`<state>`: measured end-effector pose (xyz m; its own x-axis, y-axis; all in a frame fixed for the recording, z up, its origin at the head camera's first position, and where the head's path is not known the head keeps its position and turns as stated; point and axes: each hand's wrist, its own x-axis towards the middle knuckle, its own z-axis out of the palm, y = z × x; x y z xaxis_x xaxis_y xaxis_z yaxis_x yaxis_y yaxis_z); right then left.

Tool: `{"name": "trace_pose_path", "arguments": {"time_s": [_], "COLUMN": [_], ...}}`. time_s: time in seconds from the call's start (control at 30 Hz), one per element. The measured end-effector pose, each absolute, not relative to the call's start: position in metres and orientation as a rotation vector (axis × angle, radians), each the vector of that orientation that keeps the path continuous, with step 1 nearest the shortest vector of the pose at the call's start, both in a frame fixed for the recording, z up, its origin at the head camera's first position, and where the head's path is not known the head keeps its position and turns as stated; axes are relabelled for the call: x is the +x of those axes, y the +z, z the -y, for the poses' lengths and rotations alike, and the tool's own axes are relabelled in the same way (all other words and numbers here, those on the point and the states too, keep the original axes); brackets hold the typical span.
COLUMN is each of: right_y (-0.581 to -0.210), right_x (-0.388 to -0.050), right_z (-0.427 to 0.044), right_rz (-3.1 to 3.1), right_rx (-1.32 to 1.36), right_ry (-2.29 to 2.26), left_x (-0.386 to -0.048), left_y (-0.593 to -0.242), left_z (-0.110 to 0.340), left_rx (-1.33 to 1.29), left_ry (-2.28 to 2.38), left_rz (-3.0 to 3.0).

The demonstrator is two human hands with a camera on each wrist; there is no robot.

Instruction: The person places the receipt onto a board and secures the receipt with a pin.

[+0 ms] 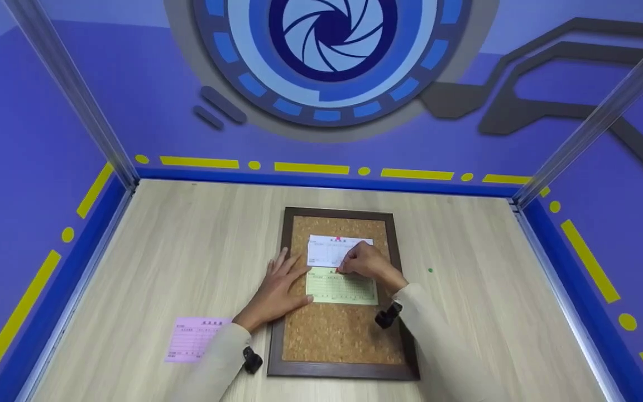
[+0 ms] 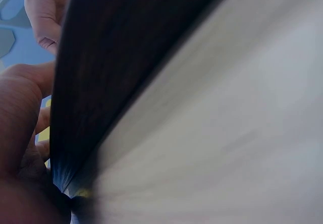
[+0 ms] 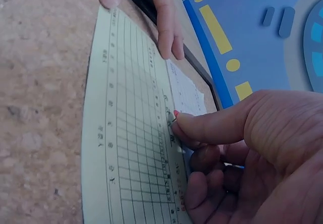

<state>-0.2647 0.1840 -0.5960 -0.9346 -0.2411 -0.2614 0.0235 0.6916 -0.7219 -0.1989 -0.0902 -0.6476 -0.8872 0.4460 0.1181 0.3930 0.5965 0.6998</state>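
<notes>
A cork board [image 1: 344, 340] in a dark brown frame lies on the table. My right hand [image 1: 367, 261] pinches a small red push pin [image 3: 175, 113] between thumb and forefinger at the top edge of a green printed slip [image 1: 339, 291]. Above that slip is a white printed slip [image 1: 322, 254] with another red push pin [image 1: 338, 238] at its top. Spread across the frame's left side, my left hand [image 1: 279, 293] has its thumb and fingertips at the green slip's left edge. How deep the pinched pin sits is hidden by my fingers.
A pink printed slip [image 1: 190, 338] lies on the table left of the board, partly under my left sleeve. To the board's right is a tiny green thing [image 1: 430, 270] on the wood-grain table [image 1: 483, 329]. Blue panels [image 1: 148, 100] stand around the table's back and sides.
</notes>
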Motion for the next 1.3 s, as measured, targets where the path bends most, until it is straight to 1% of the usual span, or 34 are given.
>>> {"name": "trace_pose_path", "arguments": {"time_s": [0.33, 0.57, 0.87, 1.07, 1.3], "right_y": [-0.608, -0.617, -0.616, -0.617, -0.619], "right_x": [-0.259, -0.255, -0.255, -0.254, -0.252], "right_z": [-0.194, -0.197, -0.197, -0.199, -0.203], "right_rz": [-2.596, -2.630, -2.671, -2.659, -2.632], "right_rx": [-0.394, -0.392, -0.445, -0.431, -0.507], "right_ry": [-1.220, -1.280, -1.255, -1.263, -1.311], "left_x": [-0.200, -0.199, -0.199, -0.199, -0.199], "left_y": [-0.649, -0.652, -0.647, -0.647, -0.648], "left_z": [0.091, 0.091, 0.090, 0.091, 0.091], "left_rx": [0.720, 0.709, 0.716, 0.731, 0.734], "left_ry": [1.171, 1.155, 1.174, 1.174, 1.179], "left_rz": [-2.757, -2.746, -2.744, -2.744, -2.747]}}
